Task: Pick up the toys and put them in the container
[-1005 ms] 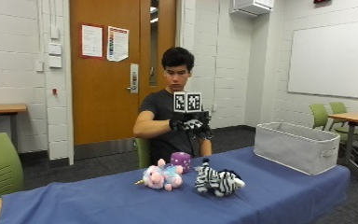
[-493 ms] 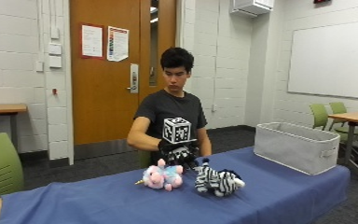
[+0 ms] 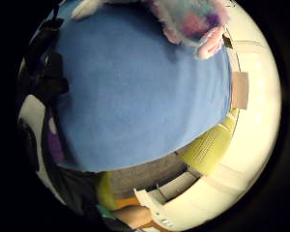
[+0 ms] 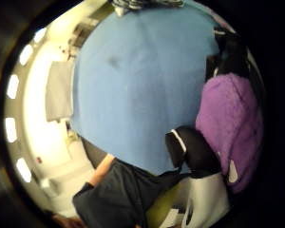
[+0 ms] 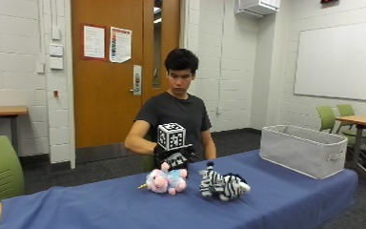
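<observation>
The gloved right hand (image 5: 175, 158) is down behind the pink unicorn toy (image 5: 164, 180), its fingers curled around a purple plush toy (image 4: 230, 126).

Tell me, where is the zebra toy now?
In the outside view the zebra toy lies on the blue table, beside the pink unicorn toy and apart from the grey container.

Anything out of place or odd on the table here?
Nothing stands out. The pink toy and zebra sit on the blue table, the bin stands upright, and the gloved hand is down on a purple toy.
</observation>
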### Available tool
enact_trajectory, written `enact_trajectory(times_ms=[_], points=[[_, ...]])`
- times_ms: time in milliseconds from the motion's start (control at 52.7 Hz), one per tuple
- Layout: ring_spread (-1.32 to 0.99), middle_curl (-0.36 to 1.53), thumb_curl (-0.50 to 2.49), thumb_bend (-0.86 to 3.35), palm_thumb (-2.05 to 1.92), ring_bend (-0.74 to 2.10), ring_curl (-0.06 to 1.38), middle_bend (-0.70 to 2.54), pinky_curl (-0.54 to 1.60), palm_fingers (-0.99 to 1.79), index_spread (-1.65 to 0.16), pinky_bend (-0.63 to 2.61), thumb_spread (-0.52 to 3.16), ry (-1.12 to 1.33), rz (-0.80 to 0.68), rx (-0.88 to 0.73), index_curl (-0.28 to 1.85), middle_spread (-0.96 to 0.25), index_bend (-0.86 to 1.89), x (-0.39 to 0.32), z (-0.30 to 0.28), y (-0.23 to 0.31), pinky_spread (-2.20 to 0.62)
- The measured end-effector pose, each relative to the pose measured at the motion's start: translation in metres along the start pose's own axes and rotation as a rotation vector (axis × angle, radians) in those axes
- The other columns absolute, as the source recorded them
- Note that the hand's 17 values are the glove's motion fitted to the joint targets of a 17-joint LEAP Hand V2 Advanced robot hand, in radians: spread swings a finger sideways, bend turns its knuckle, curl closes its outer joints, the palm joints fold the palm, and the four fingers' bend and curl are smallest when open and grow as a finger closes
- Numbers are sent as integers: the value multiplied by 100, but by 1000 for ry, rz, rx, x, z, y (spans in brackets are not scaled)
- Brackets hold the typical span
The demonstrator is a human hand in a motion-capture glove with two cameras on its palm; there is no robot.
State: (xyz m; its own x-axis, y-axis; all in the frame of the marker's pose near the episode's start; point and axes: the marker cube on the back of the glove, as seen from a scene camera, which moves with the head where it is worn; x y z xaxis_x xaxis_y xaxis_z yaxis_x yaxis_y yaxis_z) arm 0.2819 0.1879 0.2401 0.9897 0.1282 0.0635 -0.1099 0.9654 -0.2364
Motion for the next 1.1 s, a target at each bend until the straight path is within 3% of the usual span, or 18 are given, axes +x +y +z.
enact_trajectory(times_ms=[152, 265, 379, 777, 891, 1100], points=[[-47, 23, 28, 17, 41, 37, 27, 19, 34, 69, -36, 73, 133, 50, -19, 98, 64, -20, 79, -4, -7, 4, -33], [-50, 26, 34, 22, 53, 53, 31, 25, 35, 87, -34, 75, 134, 74, -9, 182, 68, -23, 69, -5, -16, 3, -38], [-51, 34, 43, 22, 62, 80, 40, 46, 34, 121, -33, 72, 118, 51, -3, 136, 69, -33, 48, -8, -21, -10, -44], [-42, 56, 65, 15, 65, 115, 54, 91, 40, 123, -35, 83, 84, 37, -168, 172, 76, -37, 15, -84, -90, -70, -49], [-40, 60, 64, 8, 58, 119, 55, 102, 40, 137, -33, 78, 89, 45, -194, 224, 81, -34, 29, -131, -143, -98, -49], [-36, 64, 65, 4, 54, 124, 55, 111, 41, 136, -32, 79, 104, 73, -246, 312, 89, -29, 50, -215, -219, -132, -49]])
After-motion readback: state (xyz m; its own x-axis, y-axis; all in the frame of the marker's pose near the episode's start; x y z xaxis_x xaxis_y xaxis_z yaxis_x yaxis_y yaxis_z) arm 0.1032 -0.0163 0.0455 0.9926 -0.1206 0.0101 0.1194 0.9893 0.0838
